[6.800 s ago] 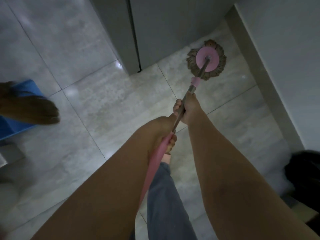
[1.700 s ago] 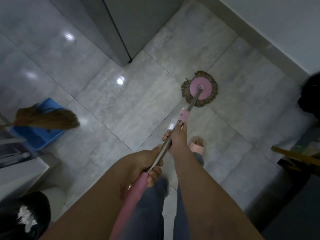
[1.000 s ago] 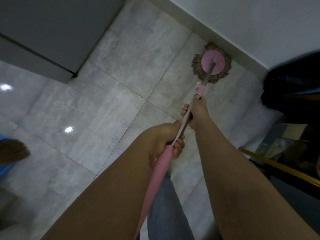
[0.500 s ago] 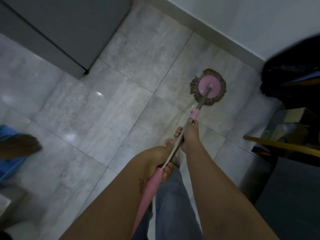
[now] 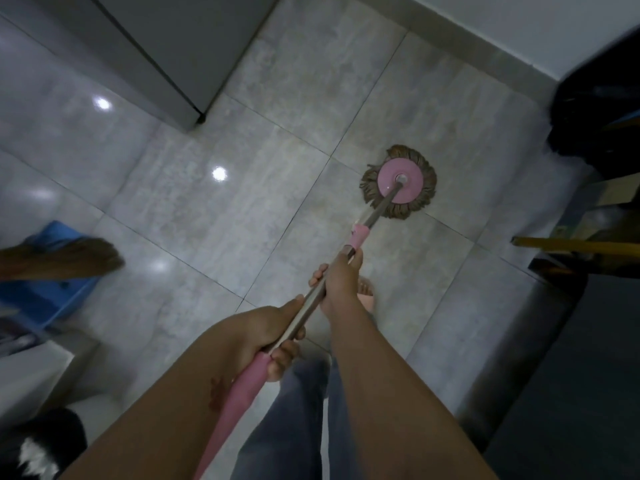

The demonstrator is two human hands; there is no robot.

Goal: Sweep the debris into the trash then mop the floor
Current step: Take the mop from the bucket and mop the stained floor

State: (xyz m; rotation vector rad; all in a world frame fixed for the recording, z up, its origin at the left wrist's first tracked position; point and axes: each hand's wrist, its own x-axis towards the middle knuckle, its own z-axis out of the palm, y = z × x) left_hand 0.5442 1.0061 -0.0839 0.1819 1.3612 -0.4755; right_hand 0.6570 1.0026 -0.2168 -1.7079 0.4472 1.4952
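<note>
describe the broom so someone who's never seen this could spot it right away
From the grey cabinet at top left, follow the floor down to the blue container at the left edge. The broom is the brown bristle fan reaching across it from the frame's edge. Unlike the brown mop head, it has no pink disc and is not round.

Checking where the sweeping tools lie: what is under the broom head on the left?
A blue plastic container shows above and below the broom head, on the tiled floor. The broom head covers its middle, so its contents cannot be seen.
</note>
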